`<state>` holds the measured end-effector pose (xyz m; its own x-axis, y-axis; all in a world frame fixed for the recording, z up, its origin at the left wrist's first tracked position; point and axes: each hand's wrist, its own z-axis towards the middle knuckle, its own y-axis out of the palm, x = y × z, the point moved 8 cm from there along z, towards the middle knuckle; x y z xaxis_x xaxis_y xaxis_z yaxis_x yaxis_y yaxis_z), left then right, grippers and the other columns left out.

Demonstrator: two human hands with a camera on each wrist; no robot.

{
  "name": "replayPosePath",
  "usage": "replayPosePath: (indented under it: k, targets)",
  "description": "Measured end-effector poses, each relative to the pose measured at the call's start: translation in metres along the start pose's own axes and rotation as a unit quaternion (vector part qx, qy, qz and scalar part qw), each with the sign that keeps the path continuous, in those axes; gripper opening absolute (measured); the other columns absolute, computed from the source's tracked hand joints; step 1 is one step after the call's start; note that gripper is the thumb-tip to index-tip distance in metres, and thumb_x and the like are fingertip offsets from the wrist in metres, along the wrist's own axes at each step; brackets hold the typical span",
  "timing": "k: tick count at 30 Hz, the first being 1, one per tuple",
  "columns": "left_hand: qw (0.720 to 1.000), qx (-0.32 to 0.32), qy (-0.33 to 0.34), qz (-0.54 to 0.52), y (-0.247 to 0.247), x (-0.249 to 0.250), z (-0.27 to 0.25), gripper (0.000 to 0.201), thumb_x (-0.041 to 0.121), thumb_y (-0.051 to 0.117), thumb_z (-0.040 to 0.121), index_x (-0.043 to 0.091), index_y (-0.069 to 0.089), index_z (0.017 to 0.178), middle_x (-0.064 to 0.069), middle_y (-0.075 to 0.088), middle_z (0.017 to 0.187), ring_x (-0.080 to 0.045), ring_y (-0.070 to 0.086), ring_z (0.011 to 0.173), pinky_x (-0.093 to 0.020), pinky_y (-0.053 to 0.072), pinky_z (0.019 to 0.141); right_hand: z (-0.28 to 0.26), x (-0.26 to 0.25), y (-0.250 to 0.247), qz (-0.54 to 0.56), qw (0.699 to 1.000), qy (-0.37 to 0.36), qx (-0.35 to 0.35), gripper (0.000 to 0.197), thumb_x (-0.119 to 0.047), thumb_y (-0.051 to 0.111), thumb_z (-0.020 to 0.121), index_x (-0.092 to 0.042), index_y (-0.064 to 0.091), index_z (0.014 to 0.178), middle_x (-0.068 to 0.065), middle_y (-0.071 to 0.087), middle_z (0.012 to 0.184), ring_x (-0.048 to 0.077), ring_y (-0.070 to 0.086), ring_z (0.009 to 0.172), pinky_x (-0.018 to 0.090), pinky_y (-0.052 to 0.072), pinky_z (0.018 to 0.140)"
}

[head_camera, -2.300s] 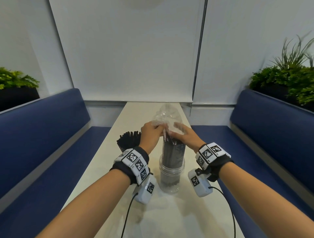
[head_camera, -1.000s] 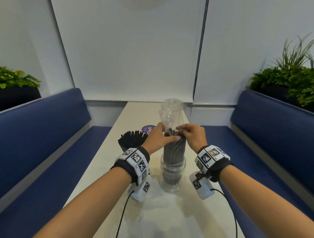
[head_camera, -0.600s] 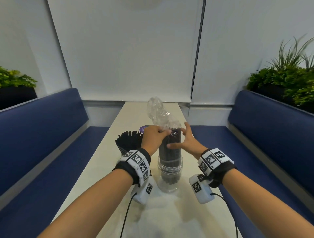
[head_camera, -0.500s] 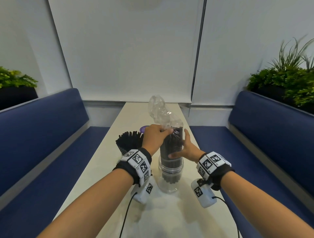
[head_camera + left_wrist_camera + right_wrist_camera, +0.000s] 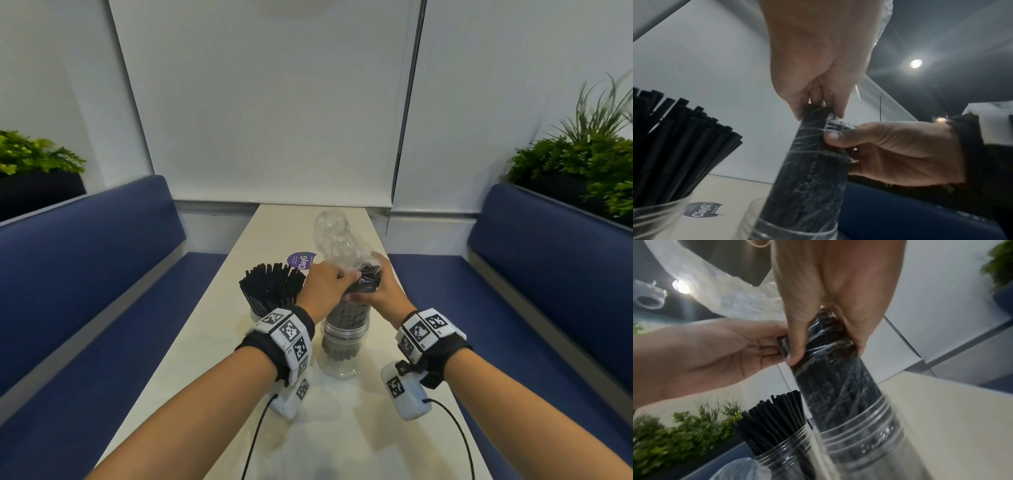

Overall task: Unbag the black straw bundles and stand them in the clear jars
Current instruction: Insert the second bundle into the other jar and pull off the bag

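A black straw bundle (image 5: 346,317), still wrapped in its clear plastic bag (image 5: 337,240), stands upright in a clear jar (image 5: 342,356) mid-table. My left hand (image 5: 347,278) pinches the bag at the bundle's top; its fingertips (image 5: 819,105) sit on the straw ends. My right hand (image 5: 371,291) grips the bundle (image 5: 838,386) just below the top, thumb (image 5: 795,357) across the wrap. The bag's empty crumpled end rises above both hands. Left of it, a second clear jar (image 5: 785,451) holds loose black straws (image 5: 272,289), fanned out.
A purple round sticker (image 5: 301,261) lies on the cream table (image 5: 359,438) behind the jars. Blue benches (image 5: 85,274) flank the narrow table, with planters (image 5: 582,164) behind them. A crumpled clear bag (image 5: 740,470) lies near the straw jar.
My right hand, open beside the bundle half a second ago, now wraps round its top. The left hand keeps its pinch on the bag, whose loose end leans more upright.
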<state>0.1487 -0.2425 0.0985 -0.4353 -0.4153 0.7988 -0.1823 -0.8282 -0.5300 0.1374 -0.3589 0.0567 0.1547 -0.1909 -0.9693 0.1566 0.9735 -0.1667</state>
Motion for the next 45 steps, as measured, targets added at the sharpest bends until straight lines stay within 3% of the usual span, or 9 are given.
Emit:
replayPosePath:
  k: [9,13,18,21,24,27,32,37,45]
  targets:
    - [0.997,0.032,-0.002,-0.069,-0.021,0.006,0.011,0.027,0.022,0.06,0.089,-0.004,0.07,0.086,-0.012,0.066,0.078,-0.013,0.055,0.065,-0.008,0.042,0.055,0.002,-0.019,-0.016,-0.096,0.994,-0.028,0.043,0.044,-0.017,0.07,0.077,-0.009,0.058,0.119,0.007,0.063,0.116,0.017,0.055,0.107,0.02,0.041,0.09]
    - [0.989,0.062,-0.014,-0.137,-0.026,-0.002,0.019,0.019,0.02,0.065,0.085,0.009,0.07,0.07,-0.02,0.069,0.08,-0.028,0.066,0.077,-0.052,0.054,0.085,0.003,-0.032,-0.024,-0.152,0.981,-0.078,0.094,0.022,-0.011,0.068,0.079,-0.003,0.07,0.099,0.004,0.067,0.088,0.015,0.058,0.084,-0.004,0.038,0.063]
    - [0.996,0.011,-0.027,-0.089,-0.02,-0.004,0.018,0.043,0.032,0.068,0.081,0.014,0.062,0.119,-0.007,0.065,0.117,-0.019,0.058,0.108,-0.027,0.042,0.092,0.006,-0.033,-0.022,-0.149,0.979,-0.081,0.108,0.014,-0.004,0.067,0.078,0.001,0.07,0.09,0.01,0.068,0.085,0.017,0.059,0.083,0.007,0.044,0.068]
    - [0.996,-0.059,-0.038,-0.063,-0.009,-0.012,0.013,0.032,0.027,0.071,0.08,0.009,0.067,0.106,-0.001,0.066,0.101,-0.013,0.057,0.097,-0.025,0.041,0.083,0.005,-0.034,-0.015,-0.168,0.978,-0.081,0.089,0.01,-0.003,0.066,0.077,-0.001,0.069,0.087,0.006,0.065,0.08,0.017,0.058,0.079,0.019,0.043,0.068]
    - [0.999,0.003,-0.03,-0.038,-0.023,-0.011,0.009,0.011,0.013,0.062,0.087,0.003,0.065,0.091,-0.003,0.058,0.086,-0.014,0.052,0.079,-0.018,0.041,0.067,0.005,-0.033,-0.008,-0.139,0.987,-0.062,0.054,0.028,-0.005,0.068,0.077,-0.006,0.063,0.104,0.003,0.065,0.092,0.012,0.06,0.088,0.028,0.045,0.081]
    - [0.997,0.039,-0.008,0.061,-0.029,-0.009,0.012,0.017,0.002,0.049,0.089,-0.003,0.066,0.086,-0.015,0.057,0.08,-0.02,0.046,0.076,-0.028,0.037,0.063,0.003,-0.017,0.001,-0.056,0.998,-0.001,0.013,0.082,-0.013,0.074,0.073,-0.016,0.026,0.139,0.003,0.043,0.135,0.021,0.043,0.126,0.037,0.037,0.106]
    - [0.995,0.087,-0.015,0.034,-0.036,-0.006,0.014,0.035,0.019,0.054,0.089,0.005,0.052,0.057,-0.011,0.05,0.055,-0.027,0.041,0.059,-0.028,0.03,0.058,-0.008,0.017,0.021,-0.122,0.987,0.09,-0.055,0.126,-0.008,0.078,0.067,-0.012,-0.024,0.14,0.014,0.02,0.152,0.029,0.025,0.139,0.042,0.024,0.113]
    - [0.992,0.078,-0.026,0.091,-0.038,0.003,0.016,0.05,0.032,0.054,0.09,0.015,0.039,0.046,0.001,0.041,0.048,-0.028,0.042,0.061,-0.029,0.03,0.06,-0.009,0.041,0.016,-0.212,0.967,0.139,-0.015,0.125,-0.02,0.082,0.063,-0.014,-0.014,0.142,0.022,0.041,0.139,0.041,0.044,0.124,0.05,0.036,0.106]
    - [0.987,0.079,-0.022,0.136,-0.03,-0.001,0.022,0.041,0.038,0.054,0.09,0.001,0.07,0.088,-0.016,0.07,0.085,-0.029,0.061,0.078,-0.029,0.036,0.061,-0.001,0.028,0.01,-0.106,0.992,0.06,0.023,0.119,-0.003,0.086,0.048,-0.033,0.01,0.135,0.009,0.055,0.121,0.03,0.053,0.114,0.05,0.043,0.101]
